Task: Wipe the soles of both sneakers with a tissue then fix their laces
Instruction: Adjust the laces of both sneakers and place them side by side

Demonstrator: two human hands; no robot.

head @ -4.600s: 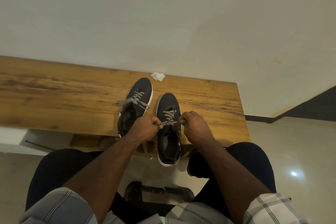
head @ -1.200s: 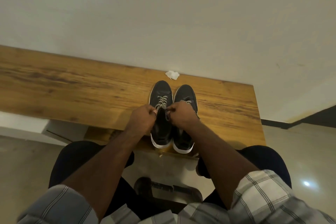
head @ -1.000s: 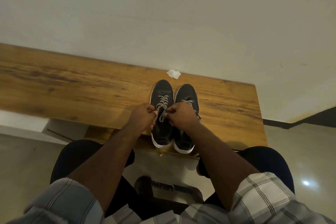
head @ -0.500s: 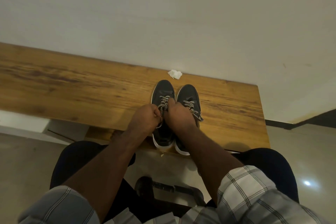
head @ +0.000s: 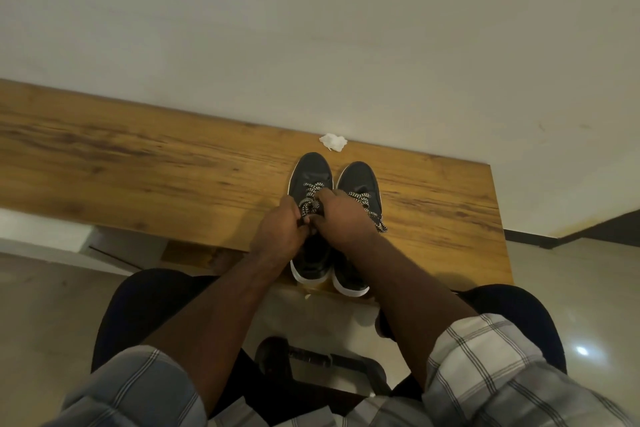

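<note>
Dark sneakers (head: 313,173) upright, touching; crumpled tissue (head: 333,141) beyond toes.

The middle of the left sneaker (head: 311,177) is covered by both hands; the fingertips' hold on its laces (head: 309,205) cannot be made out.

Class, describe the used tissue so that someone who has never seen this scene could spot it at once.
Find the long wooden bench that runs along the pale wall. On it stand two dark sneakers side by side; both hands work at the laces of the left sneaker. Just past its toe, at the bench's back edge by the wall, lies the crumpled tissue: the only white, shapeless thing on the wood.
</note>
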